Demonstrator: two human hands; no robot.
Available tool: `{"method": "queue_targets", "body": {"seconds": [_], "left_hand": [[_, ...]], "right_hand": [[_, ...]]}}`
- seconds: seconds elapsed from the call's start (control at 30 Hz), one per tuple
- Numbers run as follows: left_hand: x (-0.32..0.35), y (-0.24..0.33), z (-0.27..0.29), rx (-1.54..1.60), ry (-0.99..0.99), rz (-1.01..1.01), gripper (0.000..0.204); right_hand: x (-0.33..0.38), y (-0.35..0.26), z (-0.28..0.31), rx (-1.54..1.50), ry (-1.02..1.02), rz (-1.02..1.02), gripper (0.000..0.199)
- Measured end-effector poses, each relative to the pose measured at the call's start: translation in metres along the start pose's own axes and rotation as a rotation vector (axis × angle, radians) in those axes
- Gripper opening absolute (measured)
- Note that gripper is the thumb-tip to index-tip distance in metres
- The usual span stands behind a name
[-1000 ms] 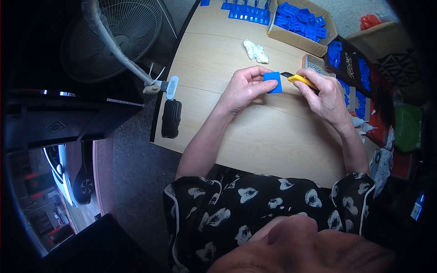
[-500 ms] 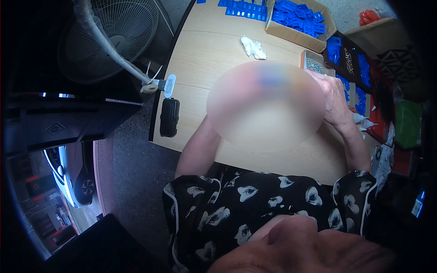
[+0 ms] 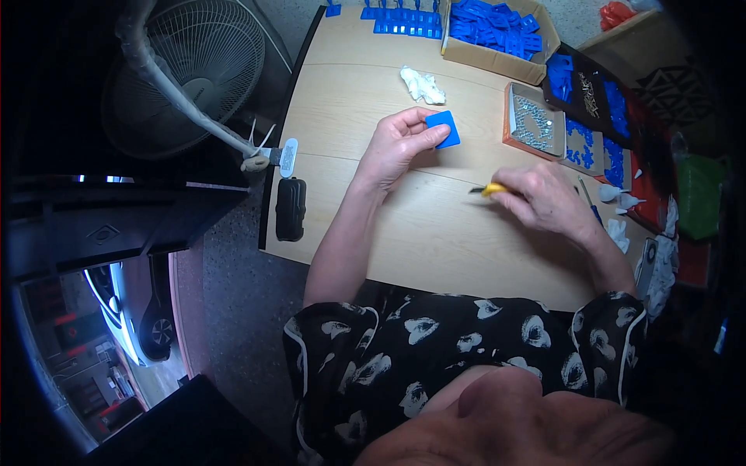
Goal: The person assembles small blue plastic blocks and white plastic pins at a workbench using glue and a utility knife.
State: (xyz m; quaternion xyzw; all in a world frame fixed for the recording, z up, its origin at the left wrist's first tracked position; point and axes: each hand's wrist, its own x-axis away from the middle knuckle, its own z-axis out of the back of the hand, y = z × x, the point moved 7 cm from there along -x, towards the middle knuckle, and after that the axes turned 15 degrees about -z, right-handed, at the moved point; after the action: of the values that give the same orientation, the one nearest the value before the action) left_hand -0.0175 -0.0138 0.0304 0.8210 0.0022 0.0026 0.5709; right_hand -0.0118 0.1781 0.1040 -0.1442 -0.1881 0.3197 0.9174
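Note:
My left hand (image 3: 400,146) pinches a small flat blue plastic piece (image 3: 444,130) between thumb and fingers above the wooden table. To the right and a little nearer, my right hand (image 3: 540,198) is closed around a yellow utility knife (image 3: 492,189). Its dark tip points left and stands apart from the blue piece. Most of the knife's handle is hidden in my fist. Beyond my left hand lies a crumpled white cloth or tissue (image 3: 423,85).
Small metal parts fill a shallow box (image 3: 509,140) at the right; a cardboard box (image 3: 497,68) of blue pieces stands behind it. More blue pieces (image 3: 408,23) sit in rows at the far edge. A black case (image 3: 291,210) lies left, a screwdriver (image 3: 595,213) right.
My right hand has moved nearer, away from the box of metal parts, which now shows fully. The earlier frame is blurred around the hands, so what they held then cannot be made out.

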Motion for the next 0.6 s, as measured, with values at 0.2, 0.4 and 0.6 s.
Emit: {"method": "queue_targets", "body": {"seconds": [0.2, 0.4, 0.6], "left_hand": [[0.001, 0.006, -0.006, 0.096, -0.012, 0.04, 0.028], [0.001, 0.006, -0.002, 0.088, 0.013, 0.017, 0.036], [-0.001, 0.011, -0.01, -0.106, -0.032, -0.109, 0.043]], "right_hand": [[0.026, 0.023, -0.03, -0.31, -0.076, -0.147, 0.019], [0.074, 0.064, -0.032, -0.432, 0.073, -0.367, 0.028], [0.151, 0.145, -0.026, -0.342, 0.371, -0.673, 0.028]]}}
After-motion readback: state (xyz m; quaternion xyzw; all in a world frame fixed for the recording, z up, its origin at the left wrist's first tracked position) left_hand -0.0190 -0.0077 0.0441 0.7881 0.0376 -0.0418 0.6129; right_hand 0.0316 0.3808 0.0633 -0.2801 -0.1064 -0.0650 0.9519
